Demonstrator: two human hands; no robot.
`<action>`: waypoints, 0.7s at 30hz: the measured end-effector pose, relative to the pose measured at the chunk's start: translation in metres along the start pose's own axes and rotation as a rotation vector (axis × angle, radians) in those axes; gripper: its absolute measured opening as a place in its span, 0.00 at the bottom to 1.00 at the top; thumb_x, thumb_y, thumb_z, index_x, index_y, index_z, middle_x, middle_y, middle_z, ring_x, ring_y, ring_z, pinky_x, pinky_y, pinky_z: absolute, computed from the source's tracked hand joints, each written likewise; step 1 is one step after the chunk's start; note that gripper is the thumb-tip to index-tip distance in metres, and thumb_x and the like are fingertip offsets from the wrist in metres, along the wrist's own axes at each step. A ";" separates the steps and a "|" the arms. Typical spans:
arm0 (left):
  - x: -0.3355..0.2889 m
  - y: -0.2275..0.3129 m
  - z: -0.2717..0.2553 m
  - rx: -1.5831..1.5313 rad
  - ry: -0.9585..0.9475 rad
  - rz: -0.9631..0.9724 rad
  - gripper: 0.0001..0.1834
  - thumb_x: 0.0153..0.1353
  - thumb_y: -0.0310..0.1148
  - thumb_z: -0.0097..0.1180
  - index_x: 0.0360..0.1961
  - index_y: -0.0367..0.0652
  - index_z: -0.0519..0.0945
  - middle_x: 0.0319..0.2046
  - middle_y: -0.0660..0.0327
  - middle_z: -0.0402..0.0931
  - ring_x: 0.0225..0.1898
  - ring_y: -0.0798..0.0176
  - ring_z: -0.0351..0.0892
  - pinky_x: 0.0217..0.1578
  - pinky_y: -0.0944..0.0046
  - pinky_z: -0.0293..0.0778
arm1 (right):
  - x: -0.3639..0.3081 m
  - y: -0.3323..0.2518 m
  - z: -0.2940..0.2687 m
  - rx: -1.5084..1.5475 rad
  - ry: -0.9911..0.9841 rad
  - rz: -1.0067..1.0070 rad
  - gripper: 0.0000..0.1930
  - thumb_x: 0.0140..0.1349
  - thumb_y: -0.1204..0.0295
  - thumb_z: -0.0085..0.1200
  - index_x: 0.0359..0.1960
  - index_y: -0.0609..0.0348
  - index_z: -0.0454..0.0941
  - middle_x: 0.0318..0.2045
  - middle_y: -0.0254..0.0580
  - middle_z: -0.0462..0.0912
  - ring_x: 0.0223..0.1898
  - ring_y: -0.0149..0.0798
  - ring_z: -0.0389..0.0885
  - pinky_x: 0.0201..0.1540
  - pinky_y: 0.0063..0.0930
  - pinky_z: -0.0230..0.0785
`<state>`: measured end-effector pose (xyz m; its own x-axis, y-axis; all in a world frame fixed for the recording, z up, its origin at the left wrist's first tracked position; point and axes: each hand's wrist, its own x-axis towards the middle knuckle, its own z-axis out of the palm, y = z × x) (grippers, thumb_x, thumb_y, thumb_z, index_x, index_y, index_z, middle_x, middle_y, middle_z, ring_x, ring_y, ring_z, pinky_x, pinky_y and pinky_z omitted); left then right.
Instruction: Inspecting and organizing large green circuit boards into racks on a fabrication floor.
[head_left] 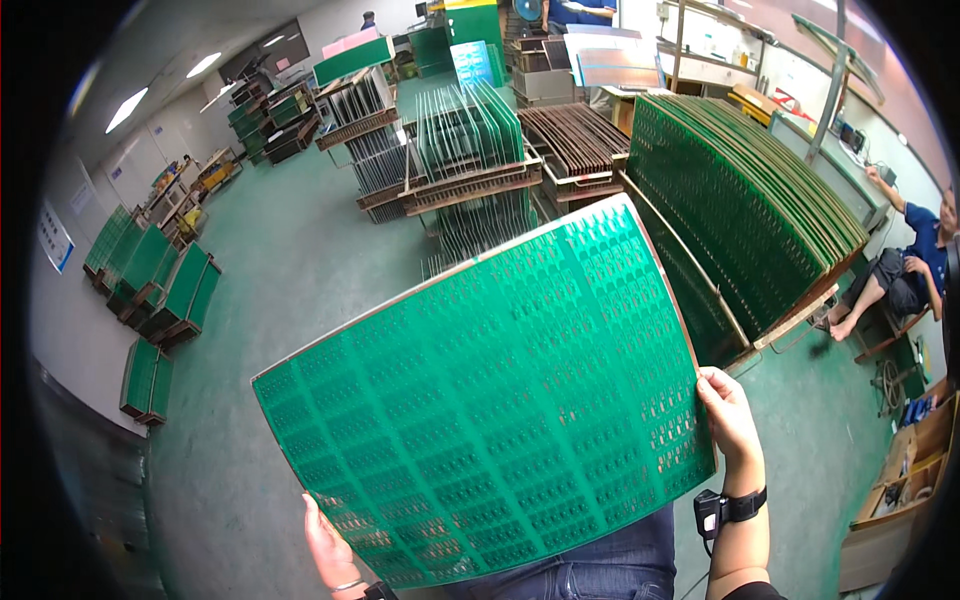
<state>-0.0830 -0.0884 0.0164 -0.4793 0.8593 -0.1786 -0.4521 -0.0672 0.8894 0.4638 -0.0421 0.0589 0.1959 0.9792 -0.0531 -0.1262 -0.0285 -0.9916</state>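
Note:
A large green circuit board panel, covered in rows of small repeated patterns, is held up tilted in front of my body. My left hand grips its lower left edge, the thumb on the face and the other fingers mostly hidden. On the opposite edge, my right hand pinches the panel at the lower right, thumb in front and fingers behind. A black strap with a small device sits on my right wrist. Just beyond the panel stands a rack of similar green panels, packed upright side by side.
Wire racks with spaced panels and a rack of brown-edged boards stand ahead. More green panels lean along the left wall. A seated person is at the right, near a wooden box. Green floor lies between.

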 end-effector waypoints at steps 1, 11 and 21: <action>0.000 0.000 0.000 -0.007 -0.001 0.008 0.21 0.68 0.44 0.44 0.49 0.37 0.73 0.48 0.60 0.75 0.47 0.66 0.72 0.51 0.64 0.67 | 0.001 -0.002 0.005 -0.027 0.023 -0.024 0.11 0.65 0.67 0.50 0.42 0.61 0.76 0.34 0.27 0.78 0.36 0.20 0.72 0.41 0.16 0.64; 0.006 0.012 0.020 0.056 -0.033 0.197 0.14 0.70 0.38 0.40 0.45 0.39 0.73 0.43 0.62 0.74 0.46 0.68 0.71 0.49 0.65 0.66 | -0.001 -0.001 0.005 0.126 0.082 -0.031 0.12 0.67 0.70 0.46 0.48 0.61 0.72 0.40 0.29 0.76 0.41 0.22 0.73 0.47 0.17 0.65; 0.003 0.027 0.031 0.057 -0.174 0.250 0.18 0.71 0.40 0.37 0.49 0.38 0.71 0.47 0.61 0.72 0.50 0.67 0.69 0.53 0.64 0.65 | -0.002 -0.005 0.006 0.153 0.107 -0.099 0.12 0.67 0.71 0.46 0.48 0.62 0.71 0.41 0.33 0.77 0.43 0.24 0.73 0.49 0.20 0.66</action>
<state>-0.0736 -0.0718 0.0526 -0.4320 0.8940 0.1188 -0.2917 -0.2631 0.9196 0.4585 -0.0429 0.0649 0.3155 0.9486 0.0237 -0.2454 0.1057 -0.9637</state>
